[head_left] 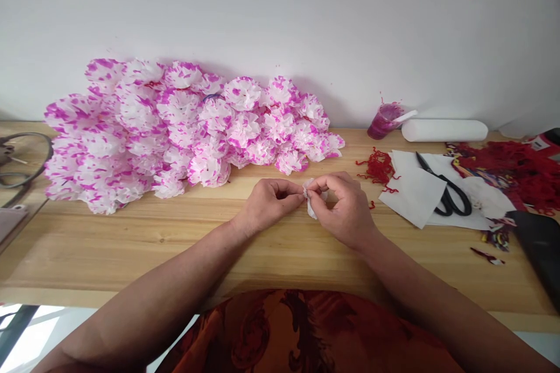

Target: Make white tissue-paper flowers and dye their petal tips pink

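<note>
A small piece of gathered white tissue paper (311,205) is pinched between my two hands above the middle of the table. My left hand (273,201) has thumb and forefinger pressed together at the paper's left side. From the right, my right hand (343,204) grips the same paper between thumb and fingers. Part of the paper is hidden by the fingers. Beyond my hands lies a big heap of white tissue paper flowers (210,166) with magenta-spotted edges. Short red yarn pieces (380,168) lie in a loose pile right of my right hand.
Black-handled scissors (455,195) rest on white paper sheets (413,186). Behind stand a magenta-stained cup (382,122) and a white roll (444,130). Red yarn (516,169) and a black object (540,250) lie at right. A cable (26,169) curls at far left.
</note>
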Demonstrator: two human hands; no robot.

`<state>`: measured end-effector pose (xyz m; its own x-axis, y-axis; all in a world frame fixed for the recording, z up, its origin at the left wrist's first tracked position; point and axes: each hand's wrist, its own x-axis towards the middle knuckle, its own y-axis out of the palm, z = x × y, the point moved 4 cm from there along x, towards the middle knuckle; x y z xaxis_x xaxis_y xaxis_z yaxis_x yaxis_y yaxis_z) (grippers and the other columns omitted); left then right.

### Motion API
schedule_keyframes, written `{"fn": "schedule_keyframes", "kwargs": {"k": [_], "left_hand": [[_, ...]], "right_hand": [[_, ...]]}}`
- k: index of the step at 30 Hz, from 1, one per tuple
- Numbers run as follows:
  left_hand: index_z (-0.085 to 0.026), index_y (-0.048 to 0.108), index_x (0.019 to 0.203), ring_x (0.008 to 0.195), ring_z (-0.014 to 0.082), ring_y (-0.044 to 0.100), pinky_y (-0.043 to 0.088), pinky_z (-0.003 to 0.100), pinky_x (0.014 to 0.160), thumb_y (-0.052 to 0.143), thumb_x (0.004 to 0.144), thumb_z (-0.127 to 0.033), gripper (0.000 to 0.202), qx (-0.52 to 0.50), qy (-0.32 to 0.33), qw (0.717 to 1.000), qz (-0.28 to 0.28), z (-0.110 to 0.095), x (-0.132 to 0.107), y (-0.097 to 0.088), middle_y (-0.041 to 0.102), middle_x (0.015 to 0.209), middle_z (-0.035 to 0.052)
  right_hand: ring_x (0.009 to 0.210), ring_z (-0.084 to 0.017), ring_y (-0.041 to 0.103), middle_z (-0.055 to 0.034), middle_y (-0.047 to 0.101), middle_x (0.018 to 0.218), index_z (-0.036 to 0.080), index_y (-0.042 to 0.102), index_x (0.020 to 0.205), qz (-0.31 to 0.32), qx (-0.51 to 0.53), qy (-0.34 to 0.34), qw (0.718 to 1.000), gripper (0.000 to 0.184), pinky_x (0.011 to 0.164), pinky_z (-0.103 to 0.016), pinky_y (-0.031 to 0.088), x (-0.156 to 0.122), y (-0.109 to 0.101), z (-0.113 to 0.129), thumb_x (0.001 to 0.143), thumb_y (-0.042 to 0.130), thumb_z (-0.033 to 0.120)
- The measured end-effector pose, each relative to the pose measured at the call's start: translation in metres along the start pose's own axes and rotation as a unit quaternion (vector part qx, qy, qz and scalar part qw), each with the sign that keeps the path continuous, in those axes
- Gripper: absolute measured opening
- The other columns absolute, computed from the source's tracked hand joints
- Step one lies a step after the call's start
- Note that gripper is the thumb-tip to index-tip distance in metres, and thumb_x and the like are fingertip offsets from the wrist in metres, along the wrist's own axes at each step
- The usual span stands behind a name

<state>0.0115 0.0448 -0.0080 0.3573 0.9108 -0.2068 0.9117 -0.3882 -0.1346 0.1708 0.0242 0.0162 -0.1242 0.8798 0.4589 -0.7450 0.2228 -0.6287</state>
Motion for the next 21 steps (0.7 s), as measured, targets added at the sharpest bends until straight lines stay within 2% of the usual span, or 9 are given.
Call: {"fn": "schedule_keyframes", "kwargs": {"k": [14, 21], "left_hand": [[-0.013, 0.076, 0.087, 0.066, 0.0138, 0.061, 0.045, 0.024, 0.060, 0.068, 0.081, -0.044, 0.032, 0.014, -0.007, 0.999, -0.028, 0.0021, -0.0002, -0.0011, 0.073, 0.078, 0.0049], [-0.014, 0.072, 0.080, 0.064, 0.0125, 0.058, 0.043, 0.023, 0.058, 0.067, 0.081, -0.039, 0.026, 0.025, 0.000, 0.999, -0.039, 0.0040, 0.0015, -0.0012, 0.070, 0.074, 0.0032]], "right_hand": [[0.088, -0.023, 0.066, -0.0011, 0.075, 0.084, 0.024, 0.068, 0.088, 0.000, 0.003, 0.002, 1.000, 0.014, 0.084, -0.041, 0.048, 0.0010, 0.0007, -0.0003, 0.080, 0.067, 0.013], [0.087, -0.023, 0.064, -0.0009, 0.073, 0.085, 0.024, 0.063, 0.085, -0.001, -0.008, -0.021, 1.000, 0.010, 0.084, -0.040, 0.044, -0.0012, -0.0037, 0.0064, 0.079, 0.068, 0.017]]}}
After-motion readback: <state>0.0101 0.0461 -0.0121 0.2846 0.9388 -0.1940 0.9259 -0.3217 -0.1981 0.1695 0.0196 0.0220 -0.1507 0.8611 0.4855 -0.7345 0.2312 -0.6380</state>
